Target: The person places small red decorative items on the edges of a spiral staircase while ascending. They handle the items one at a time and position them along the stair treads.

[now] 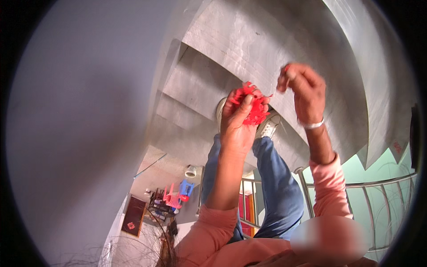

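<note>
My left hand (238, 113) is closed around a bunch of crumpled red pieces (257, 111), thin like cut paper or plastic, with the thumb pressed on top. The bunch spreads past the fingertips. To its right and a little higher, my right hand (307, 90) is raised, apart from the bunch, its thumb and fingertips pinched together. A small bit of red shows at those fingertips; it is blurred, and I cannot tell what it is. A pale bracelet circles the right wrist.
Grey stone stairs (200, 86) curve around my shoes (268, 126). A plain wall (83, 100) rises at the left. A metal railing (383, 183) runs along the lower right. Far below lie a blue stool (186, 188), a pink chair (171, 197) and a framed dark panel (133, 215).
</note>
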Demonstrator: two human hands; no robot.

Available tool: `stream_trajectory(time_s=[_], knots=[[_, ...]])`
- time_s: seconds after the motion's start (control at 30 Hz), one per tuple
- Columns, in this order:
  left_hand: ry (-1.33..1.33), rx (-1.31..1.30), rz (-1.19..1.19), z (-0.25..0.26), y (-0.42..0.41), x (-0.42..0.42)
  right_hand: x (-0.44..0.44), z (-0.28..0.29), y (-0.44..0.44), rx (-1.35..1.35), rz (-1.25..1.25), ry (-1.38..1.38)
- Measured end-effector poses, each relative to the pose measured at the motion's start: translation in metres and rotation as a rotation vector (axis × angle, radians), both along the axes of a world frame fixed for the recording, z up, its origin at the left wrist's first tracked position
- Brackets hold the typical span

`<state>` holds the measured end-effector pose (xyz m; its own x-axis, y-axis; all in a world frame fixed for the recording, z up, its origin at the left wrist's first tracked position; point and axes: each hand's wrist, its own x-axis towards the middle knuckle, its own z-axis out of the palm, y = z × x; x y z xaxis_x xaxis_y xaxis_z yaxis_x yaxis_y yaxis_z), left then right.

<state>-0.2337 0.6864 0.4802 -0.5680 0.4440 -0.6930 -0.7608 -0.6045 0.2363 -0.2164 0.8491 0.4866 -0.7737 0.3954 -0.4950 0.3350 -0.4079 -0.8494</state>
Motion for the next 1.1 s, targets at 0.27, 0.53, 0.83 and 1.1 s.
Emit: stream_trajectory(time_s=[0.27, 0.53, 0.83, 1.1], knots=[[0.156, -0.031, -0.347, 0.022, 0.02, 0.027, 0.07, 0.05, -0.029, 0.503, 0.091, -0.15], [0.135, -0.081, -0.399, 0.08, 0.066, 0.056, 0.098, 0.102, 0.004, 0.673, 0.012, -0.22], [0.128, -0.071, -0.369, 0.153, 0.125, 0.069, 0.119, 0.169, 0.045, 0.849, -0.073, -0.174], [0.135, 0.099, -0.438, 0.191, 0.164, 0.083, 0.135, 0.218, 0.072, 0.797, -0.275, -0.115]])
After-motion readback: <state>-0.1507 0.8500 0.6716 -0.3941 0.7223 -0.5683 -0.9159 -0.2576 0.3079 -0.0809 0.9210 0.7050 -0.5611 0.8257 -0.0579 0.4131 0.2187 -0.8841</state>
